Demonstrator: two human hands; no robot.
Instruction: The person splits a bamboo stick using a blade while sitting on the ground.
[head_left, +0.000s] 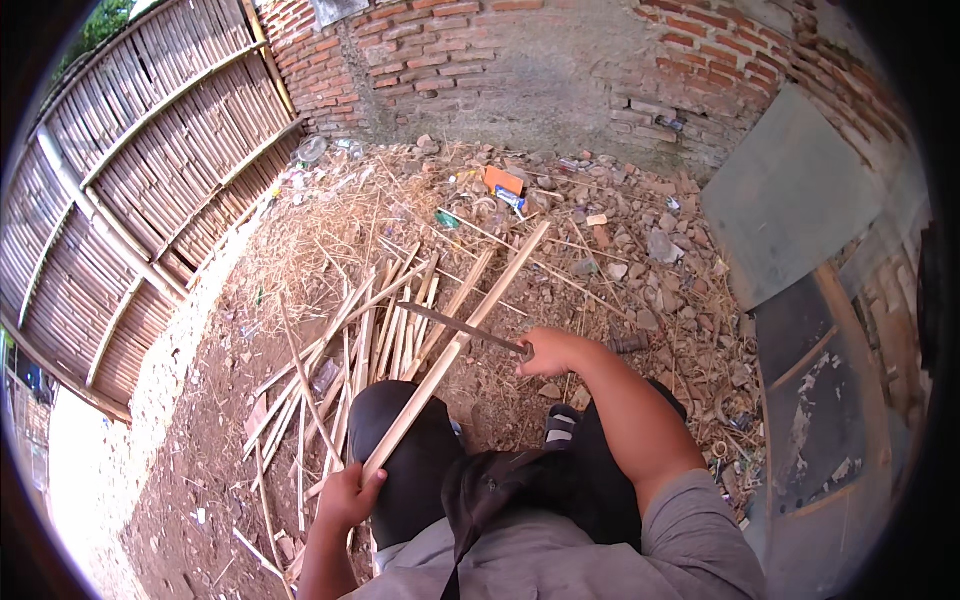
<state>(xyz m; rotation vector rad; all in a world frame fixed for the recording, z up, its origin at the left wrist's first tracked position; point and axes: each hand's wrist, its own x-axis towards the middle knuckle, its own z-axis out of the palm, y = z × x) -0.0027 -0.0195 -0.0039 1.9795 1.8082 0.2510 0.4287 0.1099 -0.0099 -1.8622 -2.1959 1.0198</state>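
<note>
My left hand (350, 497) is closed round the near end of a long, pale split bamboo strip (412, 408). The strip slants up and away to the right across my left knee. In my right hand (553, 354) is a long, narrow, dark-bladed knife (485, 336), its handle mostly hidden by my fingers. The blade points left and crosses the strip near its middle; I cannot tell whether it is cutting in. A loose heap of similar bamboo strips (385, 335) lies on the ground beyond and left of my left knee.
Rubble, straw and litter cover the dirt ground (200, 470). A bamboo fence (150, 150) stands on the left, a brick wall (520, 80) at the back. Grey boards (790, 190) lean at the right. An orange piece (503, 181) lies among the debris.
</note>
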